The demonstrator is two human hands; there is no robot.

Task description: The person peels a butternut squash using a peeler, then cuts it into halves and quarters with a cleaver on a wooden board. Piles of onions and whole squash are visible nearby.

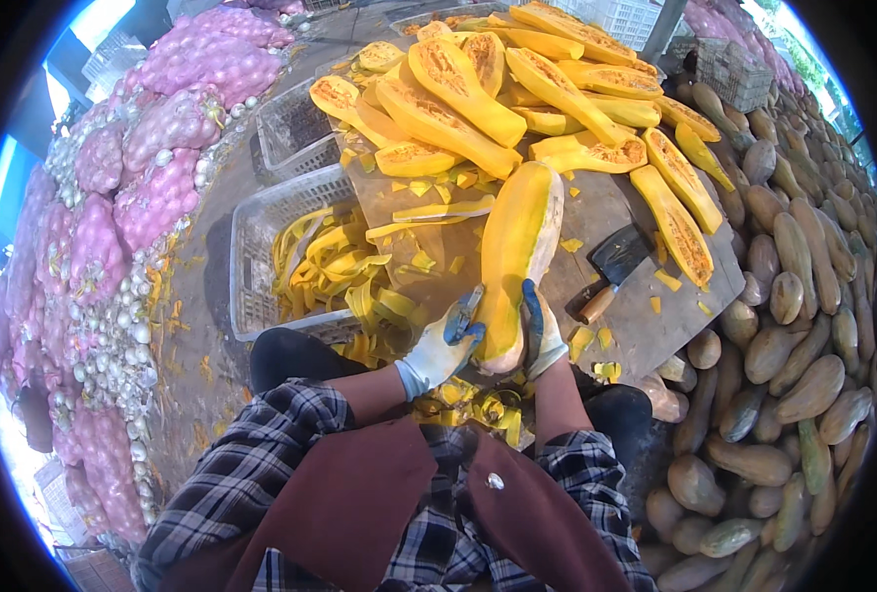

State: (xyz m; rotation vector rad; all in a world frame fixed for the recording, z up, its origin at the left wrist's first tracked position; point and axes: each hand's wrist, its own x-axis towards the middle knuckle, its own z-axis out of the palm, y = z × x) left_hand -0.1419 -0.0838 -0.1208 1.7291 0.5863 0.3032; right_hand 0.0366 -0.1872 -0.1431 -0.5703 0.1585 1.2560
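A long, partly peeled squash (516, 259) lies lengthwise before me, its near end between my two gloved hands. My left hand (444, 337) grips its left side and also has a small, dark-smeared tool, perhaps a peeler (465, 311), between thumb and fingers. My right hand (543, 329) presses on the squash's right side. To the right, a cleaver (619, 255) with a wooden handle rests on the board (438, 274). Peeled, halved squashes (453, 126) with orange seed cavities are piled beyond. Long strips of peel (327, 255) fill part of a crate at the left.
The white plastic crate (242, 259) stands left of the board, with another grey crate (268, 133) behind it. Unpeeled squashes (812, 385) are heaped on the right. Pink net sacks of onions (157, 192) and loose onions (112, 355) lie at the far left. Peel scraps (475, 403) lie below my hands.
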